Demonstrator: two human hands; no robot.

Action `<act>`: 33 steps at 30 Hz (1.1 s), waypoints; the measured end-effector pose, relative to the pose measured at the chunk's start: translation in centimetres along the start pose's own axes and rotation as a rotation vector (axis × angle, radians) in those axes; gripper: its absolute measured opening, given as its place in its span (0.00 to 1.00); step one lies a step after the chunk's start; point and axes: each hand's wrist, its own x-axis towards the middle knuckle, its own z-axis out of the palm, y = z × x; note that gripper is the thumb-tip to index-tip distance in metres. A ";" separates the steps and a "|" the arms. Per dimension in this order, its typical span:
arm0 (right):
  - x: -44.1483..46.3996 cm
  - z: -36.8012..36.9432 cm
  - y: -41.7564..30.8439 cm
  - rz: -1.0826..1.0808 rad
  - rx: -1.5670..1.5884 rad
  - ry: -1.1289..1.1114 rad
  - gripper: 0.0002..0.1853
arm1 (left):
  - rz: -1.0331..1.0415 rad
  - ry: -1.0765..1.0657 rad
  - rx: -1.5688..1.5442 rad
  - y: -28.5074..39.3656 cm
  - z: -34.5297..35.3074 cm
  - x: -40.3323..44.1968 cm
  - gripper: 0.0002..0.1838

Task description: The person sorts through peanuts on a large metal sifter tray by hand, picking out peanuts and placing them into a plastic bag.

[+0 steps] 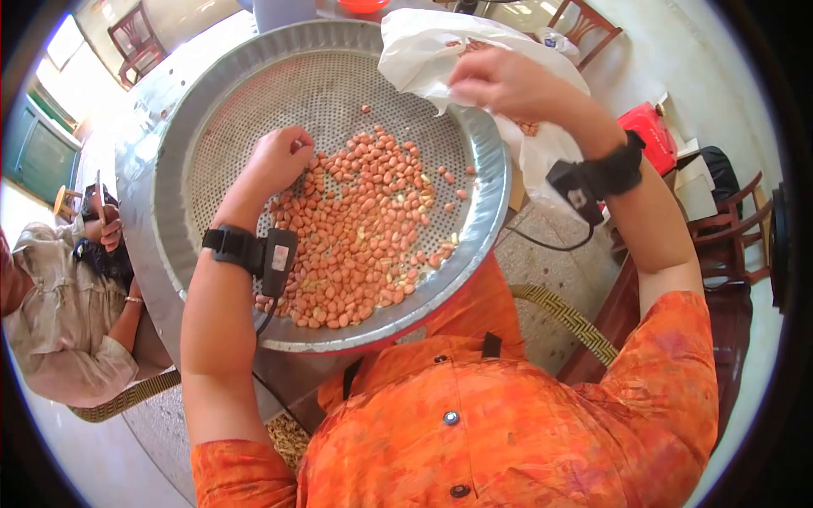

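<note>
Lying in a loose heap at the perforated tray's (487, 161) center and toward its six o'clock rim, red-skinned peanuts (356, 220) stretch roughly from one o'clock to seven. Your left hand (281, 159) is the nearer, its fingers curled in at the heap's upper-left edge, with most of the peanuts at four to five o'clock from them; whether they pinch anything, you cannot tell. Your right hand (500, 80) hangs over the white bag (415, 51) at the tray's two o'clock side, fingers bent and blurred, their grip impossible to tell, the heap toward seven o'clock. Beyond the tray, a seated person (63, 313) appears at eight o'clock.
</note>
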 end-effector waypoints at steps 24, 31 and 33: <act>9.2 10.8 -5.3 0.206 0.770 -0.294 0.10 | 0.038 -0.164 -0.093 3.1 -1.5 -0.6 0.08; 9.2 11.7 -3.5 0.188 1.752 0.002 0.10 | 0.042 0.121 -0.241 2.1 -2.7 -0.2 0.09; 8.6 12.5 -3.6 0.366 1.771 -0.098 0.13 | 0.093 0.114 -0.341 2.8 -2.2 -0.2 0.08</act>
